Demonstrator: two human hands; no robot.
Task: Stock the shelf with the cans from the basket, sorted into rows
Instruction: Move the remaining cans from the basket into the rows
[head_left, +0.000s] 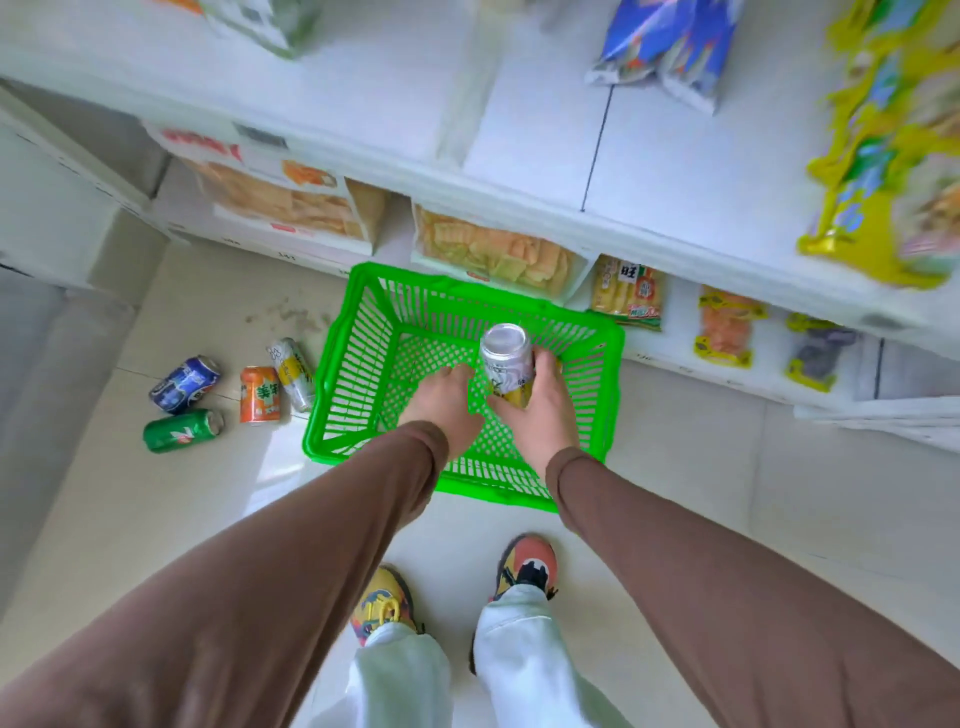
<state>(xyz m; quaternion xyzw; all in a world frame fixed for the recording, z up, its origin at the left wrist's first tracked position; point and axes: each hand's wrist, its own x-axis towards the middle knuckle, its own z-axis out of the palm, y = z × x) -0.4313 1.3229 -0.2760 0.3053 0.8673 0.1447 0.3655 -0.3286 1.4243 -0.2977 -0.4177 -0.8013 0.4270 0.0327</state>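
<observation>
My right grip (540, 400) is wrapped round a silver-and-yellow can (508, 364), thumb on its right side and fingers under its yellow end, the can tilted with its silver base turned up toward me. It hangs above the inside of the green basket (332, 364), at about two o'clock from the basket's middle. My left grip (441, 410) holds nothing: its fingers are spread loosely, palm down, over the basket's mesh floor just at nine o'clock of the can, not touching it. I cannot see any other can inside the basket.

The basket sits on the pale tiled floor (156, 509). At nine o'clock of it four cans lie on their sides on the floor: a second silver-and-yellow can (292, 371) just beside the basket's left wall, an orange can (260, 395) next to that, then a blue can (184, 384), and a green can (182, 430) at seven o'clock of the blue one.

At twelve o'clock of the basket stands the white shelf (519, 156), its upper board bare in the middle, with snack bags (493, 254) on the lower level. My shoes (527, 566) are at six o'clock.
</observation>
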